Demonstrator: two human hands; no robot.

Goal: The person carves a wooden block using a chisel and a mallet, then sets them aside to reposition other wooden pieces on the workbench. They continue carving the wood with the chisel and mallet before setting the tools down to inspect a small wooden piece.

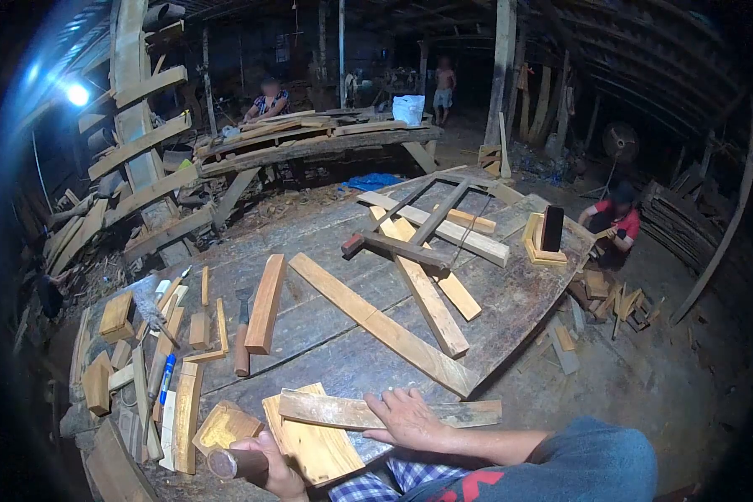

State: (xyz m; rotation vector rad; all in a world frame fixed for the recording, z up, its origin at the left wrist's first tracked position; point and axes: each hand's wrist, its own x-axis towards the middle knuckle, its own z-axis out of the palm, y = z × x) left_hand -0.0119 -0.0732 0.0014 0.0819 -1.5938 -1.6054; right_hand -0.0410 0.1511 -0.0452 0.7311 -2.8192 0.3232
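Note:
My left hand (278, 470) is closed around a thick brown cylindrical handle (236, 463), whose round end points left; its far part is hidden by the hand. My right hand (412, 421) lies over a long, slightly curved wood piece (330, 409), thumb at the near edge and fingers over the far edge. That piece crosses a light yellow board (316, 443) by my lap. Left of the board is a wooden block (226, 425) with a yellowish top. Beyond stand a reddish wood block (266, 305) and a hammer-like tool (242, 339).
Long planks (376, 322) and a wooden frame saw (406, 249) lie on the worktable (326, 293). A dark phone-like object (552, 228) stands at its right edge. Offcuts and a blue marker (167, 376) are left. A person in red (619, 219) crouches at right; two more people are farther back.

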